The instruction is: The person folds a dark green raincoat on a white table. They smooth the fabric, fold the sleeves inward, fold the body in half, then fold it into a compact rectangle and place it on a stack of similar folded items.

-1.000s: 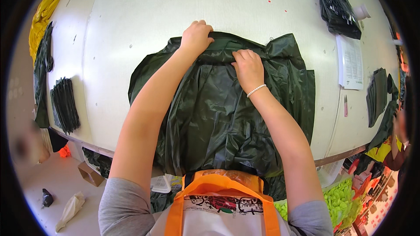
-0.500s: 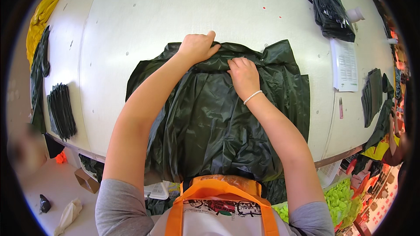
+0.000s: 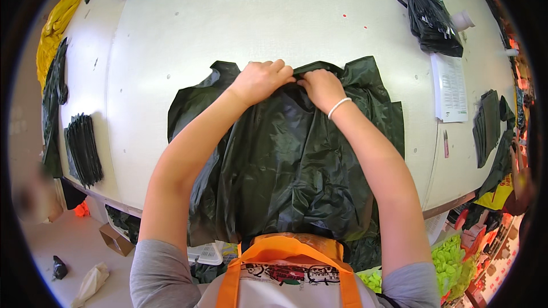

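Observation:
A dark green, shiny waterproof garment (image 3: 274, 159) lies spread and wrinkled on the table in front of me, its lower part hanging over the near edge. My left hand (image 3: 264, 81) is closed on the fabric at the garment's far edge. Close beside it, my right hand (image 3: 322, 88), with a white beaded bracelet on the wrist, pinches the same edge. The two hands almost meet, with a small fold of cloth between them. My fingertips are partly hidden in the folds.
The pale table (image 3: 228, 23) carries a stack of dark folded pieces (image 3: 84, 149) at left. At right lie a tied dark bundle (image 3: 428, 14), paper sheets (image 3: 450, 88), a small pink tool (image 3: 446, 144) and dark cut pieces (image 3: 486, 128). Yellow fabric (image 3: 60, 20) hangs at far left.
My left hand has come down and right, closing on the edge. My right hand has shifted slightly right and up. The far edge of the garment is folded differently between them.

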{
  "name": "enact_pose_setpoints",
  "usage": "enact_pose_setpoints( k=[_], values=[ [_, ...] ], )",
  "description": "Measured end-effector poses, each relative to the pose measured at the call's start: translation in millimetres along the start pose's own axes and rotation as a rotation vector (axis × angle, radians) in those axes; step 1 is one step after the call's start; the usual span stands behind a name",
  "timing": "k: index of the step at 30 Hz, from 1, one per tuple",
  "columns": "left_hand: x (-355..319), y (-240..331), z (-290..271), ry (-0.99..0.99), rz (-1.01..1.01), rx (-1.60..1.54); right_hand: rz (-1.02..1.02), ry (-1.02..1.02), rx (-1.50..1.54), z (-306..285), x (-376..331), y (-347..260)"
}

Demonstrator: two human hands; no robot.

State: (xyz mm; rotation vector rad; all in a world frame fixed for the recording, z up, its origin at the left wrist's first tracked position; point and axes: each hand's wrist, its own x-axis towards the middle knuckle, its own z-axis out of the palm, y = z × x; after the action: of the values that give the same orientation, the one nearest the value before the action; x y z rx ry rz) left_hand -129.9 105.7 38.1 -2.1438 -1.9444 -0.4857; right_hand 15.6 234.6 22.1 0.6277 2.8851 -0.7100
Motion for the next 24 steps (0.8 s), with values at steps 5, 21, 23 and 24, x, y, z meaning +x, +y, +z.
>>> enact_pose_setpoints(
  k=[5, 21, 23, 24],
  values=[
    [-16, -26, -7, -0.251, -0.240, 0.080, 0.154, 0.077, 0.163, -12, 29, 13],
    [18, 97, 49, -0.114, -0.484, 0.080, -0.016, 0.364, -0.248, -23, -12, 39],
    [34, 98, 52, -0.201, -0.537, 0.086, -0.023, 0.386, -0.115, -25, -19, 51],
    [44, 100, 53, -0.246, -0.550, 0.087, -0.016, 0.404, -0.047, -26, -24, 59]
  ],
)
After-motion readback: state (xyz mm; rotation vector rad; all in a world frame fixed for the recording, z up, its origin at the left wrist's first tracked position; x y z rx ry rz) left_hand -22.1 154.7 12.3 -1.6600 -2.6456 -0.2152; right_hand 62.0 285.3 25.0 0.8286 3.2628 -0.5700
